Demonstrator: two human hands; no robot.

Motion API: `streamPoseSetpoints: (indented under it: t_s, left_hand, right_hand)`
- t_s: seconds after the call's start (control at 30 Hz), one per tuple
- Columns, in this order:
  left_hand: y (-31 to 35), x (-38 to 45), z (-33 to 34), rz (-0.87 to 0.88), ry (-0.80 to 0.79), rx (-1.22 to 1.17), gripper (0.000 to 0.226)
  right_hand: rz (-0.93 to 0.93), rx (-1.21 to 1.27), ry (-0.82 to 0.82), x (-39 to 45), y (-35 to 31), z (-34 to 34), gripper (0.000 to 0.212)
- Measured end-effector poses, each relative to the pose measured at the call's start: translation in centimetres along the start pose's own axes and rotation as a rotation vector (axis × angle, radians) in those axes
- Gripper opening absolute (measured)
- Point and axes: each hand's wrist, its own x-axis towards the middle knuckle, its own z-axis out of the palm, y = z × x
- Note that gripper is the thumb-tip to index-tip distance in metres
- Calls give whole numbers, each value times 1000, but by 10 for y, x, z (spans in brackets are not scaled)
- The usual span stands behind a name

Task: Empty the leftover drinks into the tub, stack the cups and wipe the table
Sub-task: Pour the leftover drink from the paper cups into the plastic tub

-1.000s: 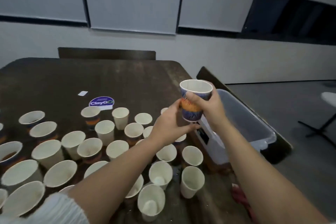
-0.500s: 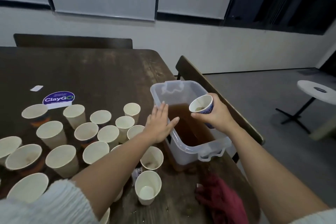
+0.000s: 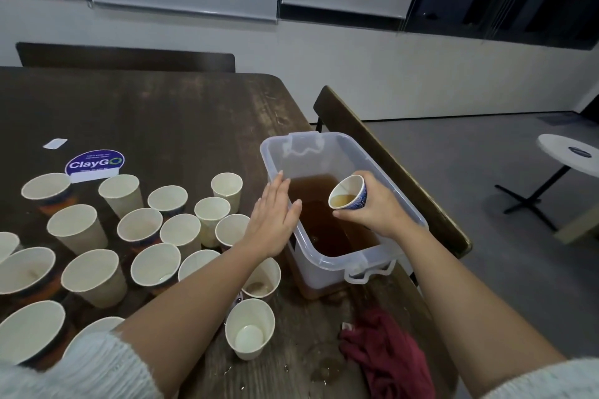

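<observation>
My right hand [image 3: 376, 214] grips a blue-patterned cup [image 3: 348, 193], tilted over the tub [image 3: 324, 152] of brown liquid. My left hand [image 3: 275, 220], fingers straight, rests against the tub's left wall on the counter [image 3: 178, 120].

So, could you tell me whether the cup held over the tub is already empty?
No, brownish liquid shows inside the cup tilted over the tub.

Dark wooden worktop [image 3: 181, 113]: paper cups [image 3: 155, 230] clustered left; clear plastic tub [image 3: 327, 261] at right edge; red cloth [image 3: 385, 353] near front-right corner; purple ClayGO sticker [image 3: 94, 162]; white label [image 3: 55, 143].
</observation>
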Motion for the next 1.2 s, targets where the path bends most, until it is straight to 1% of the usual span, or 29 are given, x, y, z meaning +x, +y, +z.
streamPoseSetpoints:
  t_s: [0.23, 0.63, 0.9, 1.2]
  left_hand:
    - [1, -2, 1, 1, 8, -21, 55]
    - [4, -3, -1, 0, 18, -17, 54]
    - [4, -3, -1, 3, 21, -14, 54]
    - [3, -3, 0, 6, 28, -8, 53]
  right_hand:
    - [-4, -66, -25, -7, 0, 0, 71]
    - [-16, -181, -18, -11, -4, 5, 75]
    - [-21, -199, 5, -11, -4, 7, 75]
    - [-25, -200, -9, -13, -7, 5, 78]
